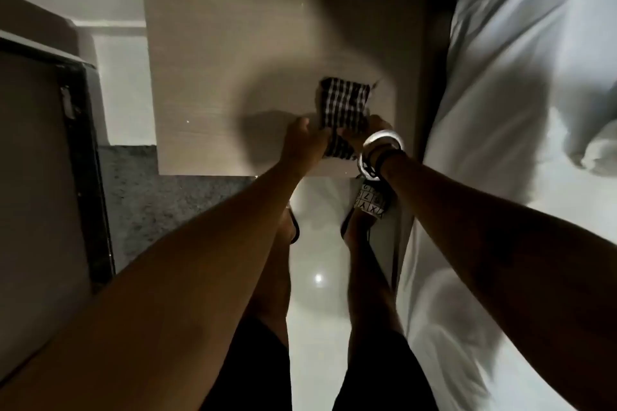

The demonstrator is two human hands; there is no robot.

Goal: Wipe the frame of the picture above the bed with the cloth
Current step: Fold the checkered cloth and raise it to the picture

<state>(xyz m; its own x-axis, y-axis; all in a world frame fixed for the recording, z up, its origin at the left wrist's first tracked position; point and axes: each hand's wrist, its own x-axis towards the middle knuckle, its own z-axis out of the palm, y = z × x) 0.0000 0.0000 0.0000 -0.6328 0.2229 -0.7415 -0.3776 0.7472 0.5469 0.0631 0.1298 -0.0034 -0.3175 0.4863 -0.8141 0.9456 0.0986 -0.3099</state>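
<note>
Beside the bed (521,83) stands a pale bedside table (213,60), and on it both hands pinch the near edge of the checked cloth (344,103), the left hand (305,140) just beside the right hand (367,130). I think the loose fold could slip from the fingers if lifted carelessly. Right of the hands the bed blocks the way, and the picture frame is not visible.

There is a single view, from a wide-angle camera on the person's head, looking almost straight down along both outstretched arms. The bedside table (233,77) fills the far centre, its near edge just above the feet on the glossy floor (317,277). The bed (517,110) runs down the right side, a dark-edged panel (83,160) down the left. Straight lines bend towards the picture's edges.
</note>
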